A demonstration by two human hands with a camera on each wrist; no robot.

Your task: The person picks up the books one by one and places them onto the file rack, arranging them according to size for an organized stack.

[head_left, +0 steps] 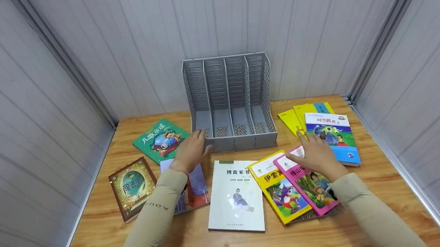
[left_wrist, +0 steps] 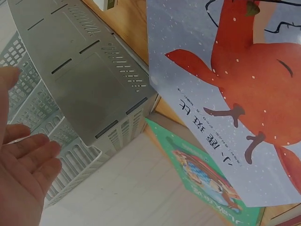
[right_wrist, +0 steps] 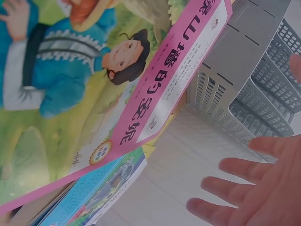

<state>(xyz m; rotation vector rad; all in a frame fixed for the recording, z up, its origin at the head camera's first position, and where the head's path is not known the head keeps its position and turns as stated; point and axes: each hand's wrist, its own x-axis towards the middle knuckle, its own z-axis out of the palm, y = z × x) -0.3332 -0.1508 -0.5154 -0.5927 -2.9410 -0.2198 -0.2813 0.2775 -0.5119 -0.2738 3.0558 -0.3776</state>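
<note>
My left hand [head_left: 192,151] hovers by the front left corner of a grey file rack [head_left: 239,142] with several upright slots; its fingers are loosely extended and hold nothing. Beneath that forearm lies a lilac book with a red deer [left_wrist: 254,94]. My right hand [head_left: 317,154], fingers spread and holding nothing, is above the pink-bordered book [head_left: 313,186] and close to the white-and-blue book [head_left: 351,143]. The pink-bordered book overlaps a yellow-bordered book [head_left: 280,188]. A white book [head_left: 236,198] lies flat between the two arms.
At the left lie a green book [head_left: 156,138] and a brown-gold book [head_left: 133,188]. Yellow books [head_left: 288,120] sit partly under the white-and-blue one. Pale panel walls [head_left: 144,48] enclose the wooden table [head_left: 390,208] on the back and both sides.
</note>
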